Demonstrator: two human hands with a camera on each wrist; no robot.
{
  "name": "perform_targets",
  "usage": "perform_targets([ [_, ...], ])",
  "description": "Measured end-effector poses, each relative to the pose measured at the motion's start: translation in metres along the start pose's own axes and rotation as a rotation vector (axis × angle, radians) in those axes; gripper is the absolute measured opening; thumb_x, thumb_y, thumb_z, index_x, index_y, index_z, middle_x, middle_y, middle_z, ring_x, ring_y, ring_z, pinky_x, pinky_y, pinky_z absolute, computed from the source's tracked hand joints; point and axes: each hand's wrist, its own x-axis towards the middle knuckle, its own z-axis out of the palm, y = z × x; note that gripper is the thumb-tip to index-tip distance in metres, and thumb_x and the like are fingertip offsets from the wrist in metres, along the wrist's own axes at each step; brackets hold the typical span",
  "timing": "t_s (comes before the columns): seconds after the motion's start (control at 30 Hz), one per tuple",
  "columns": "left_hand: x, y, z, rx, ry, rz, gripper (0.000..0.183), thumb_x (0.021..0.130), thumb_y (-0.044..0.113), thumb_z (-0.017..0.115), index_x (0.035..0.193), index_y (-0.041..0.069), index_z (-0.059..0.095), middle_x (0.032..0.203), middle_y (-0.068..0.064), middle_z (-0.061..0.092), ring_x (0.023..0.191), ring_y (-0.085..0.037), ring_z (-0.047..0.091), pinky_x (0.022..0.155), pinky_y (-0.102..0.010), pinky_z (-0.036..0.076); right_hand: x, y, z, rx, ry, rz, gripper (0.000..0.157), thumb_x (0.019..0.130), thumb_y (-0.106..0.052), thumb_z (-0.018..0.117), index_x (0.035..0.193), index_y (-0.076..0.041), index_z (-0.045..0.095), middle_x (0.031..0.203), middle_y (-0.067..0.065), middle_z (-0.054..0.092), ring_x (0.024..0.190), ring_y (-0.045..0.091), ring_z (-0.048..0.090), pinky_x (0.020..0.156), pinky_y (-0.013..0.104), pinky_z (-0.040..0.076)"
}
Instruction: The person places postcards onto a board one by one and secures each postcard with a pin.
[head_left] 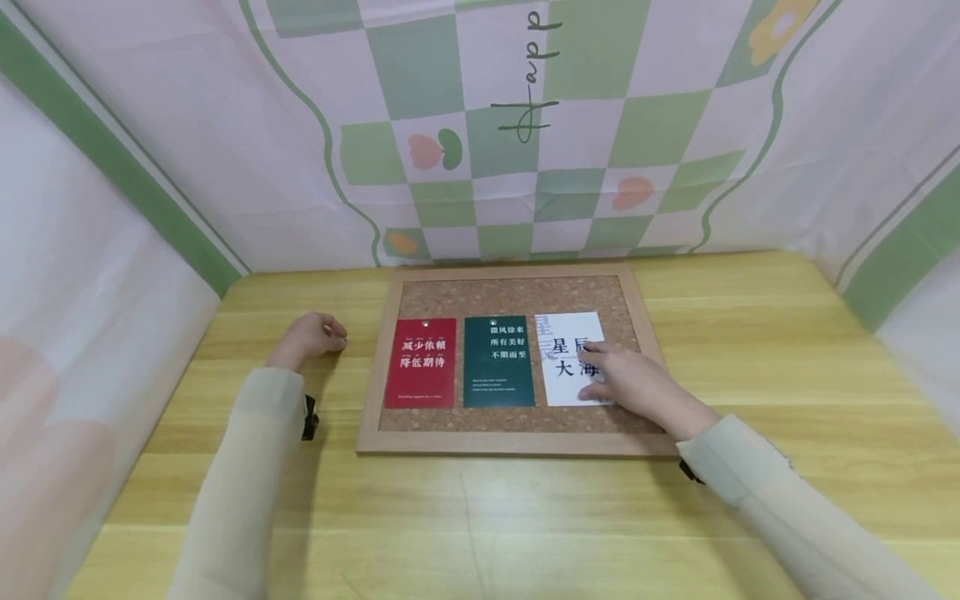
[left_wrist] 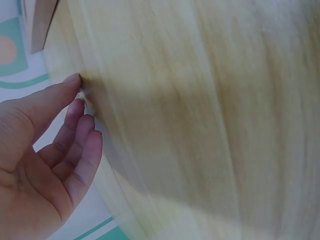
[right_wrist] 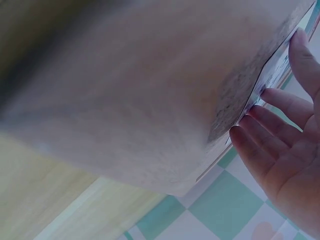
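Observation:
A wood-framed cork board (head_left: 510, 292) lies on the table with three cards across it. My right hand (head_left: 637, 379) rests on the white card (head_left: 558, 392) at the right, fingers extended and fingertips on its surface; the hand covers part of its large dark characters. In the right wrist view the fingers of the right hand (right_wrist: 285, 145) meet the card's face near its edge. Left of the board, my left hand (head_left: 309, 335) is held close over the table. Its thumb and forefinger pinch a tiny shiny thing (left_wrist: 86, 95), mostly hidden by the fingertips.
A red card (head_left: 420, 383) lies on the board's left part, a dark green card (head_left: 487, 367) in the middle, each with a small pale round spot at its top. The yellow wood-grain table (head_left: 420, 533) ends at a checkered green and white cloth (head_left: 502, 200) behind.

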Motion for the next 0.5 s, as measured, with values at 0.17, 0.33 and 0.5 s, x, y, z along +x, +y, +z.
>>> perform_targets([
  [0.17,0.0017,-0.0004,0.0014,0.002,0.01,0.0,0.024,0.094,0.013,0.057,0.11,-0.004,0.062,0.117,-0.023,0.06,0.105,-0.034,0.055,0.093,-0.047,0.045,-0.0005,-0.0009,-0.0005,0.007,-0.004,0.008,0.066,0.081,-0.033,0.073,0.133,0.002,0.052,0.142,0.028,0.045,0.126,0.047,0.046,0.101,0.057,0.042],
  [0.33,0.0017,0.001,0.0032,0.008,0.022,-0.005,0.024,0.095,0.014,0.057,0.109,-0.005,0.062,0.118,-0.025,0.06,0.108,-0.037,0.055,0.095,-0.049,0.045,-0.0011,-0.0009,-0.0006,0.003,-0.004,0.005,0.066,0.082,-0.032,0.072,0.133,0.002,0.051,0.142,0.028,0.044,0.127,0.048,0.046,0.102,0.058,0.041],
  [0.5,0.0016,0.0014,0.004,-0.007,0.026,-0.033,0.028,0.096,0.014,0.056,0.113,-0.007,0.061,0.122,-0.027,0.058,0.112,-0.039,0.054,0.098,-0.05,0.044,-0.0021,-0.0008,-0.0003,0.009,0.001,-0.002,0.065,0.082,-0.033,0.072,0.134,0.002,0.051,0.142,0.028,0.044,0.127,0.048,0.045,0.102,0.058,0.04],
])
